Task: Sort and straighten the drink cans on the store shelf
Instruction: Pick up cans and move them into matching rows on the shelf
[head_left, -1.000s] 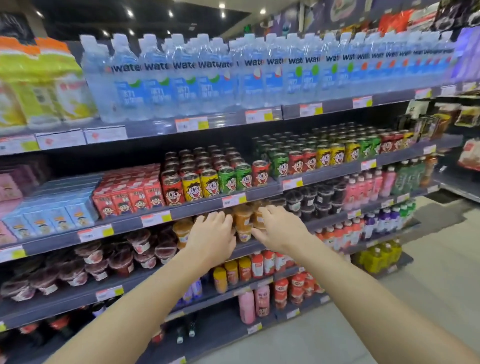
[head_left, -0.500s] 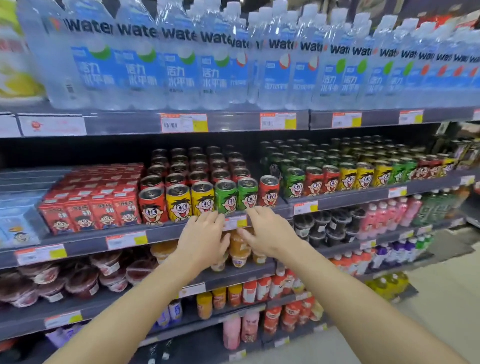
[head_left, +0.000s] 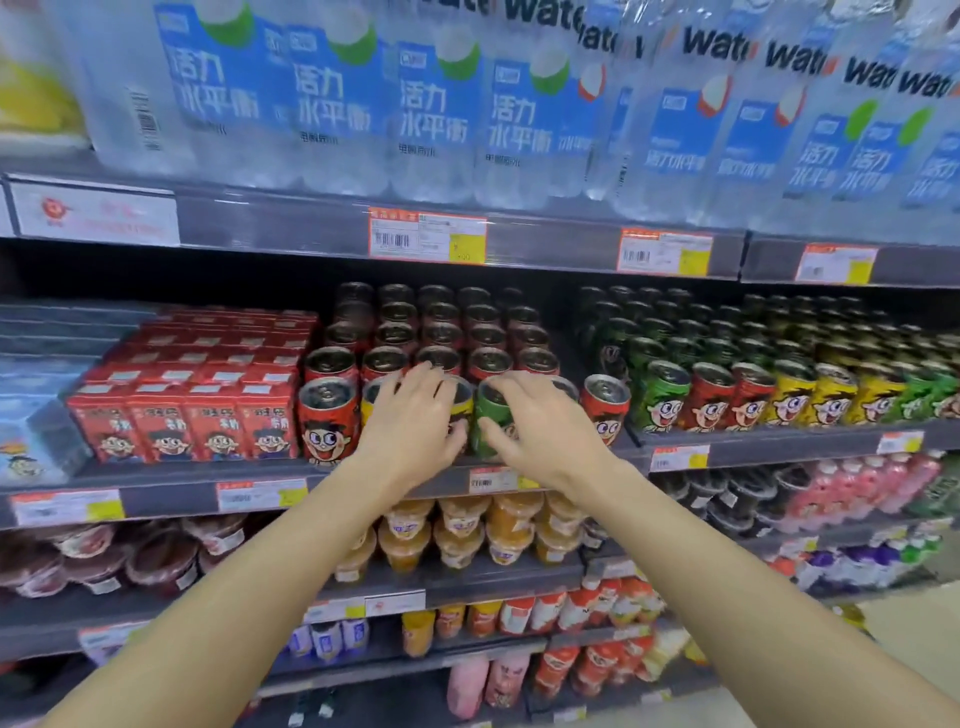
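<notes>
Small cartoon-face drink cans stand in rows on the grey middle shelf (head_left: 171, 493). In the front row, a red can (head_left: 327, 421) is at the left and another red can (head_left: 605, 408) at the right. My left hand (head_left: 410, 421) wraps over the yellow cans (head_left: 460, 410) between them. My right hand (head_left: 540, 426) curls around a green can (head_left: 488, 415). Both hands hide most of those cans. More green, red and yellow cans (head_left: 789, 395) fill the shelf further right.
Red drink cartons (head_left: 182, 415) sit left of the cans. Water bottles (head_left: 332, 98) crowd the shelf above, its edge (head_left: 550, 244) low over the cans. Orange cups (head_left: 462, 535) and other bottles fill the shelves below.
The view has come closer to the shelf. Both hands have risen from the shelf edge onto the front-row cans, the left on yellow ones, the right on a green one.
</notes>
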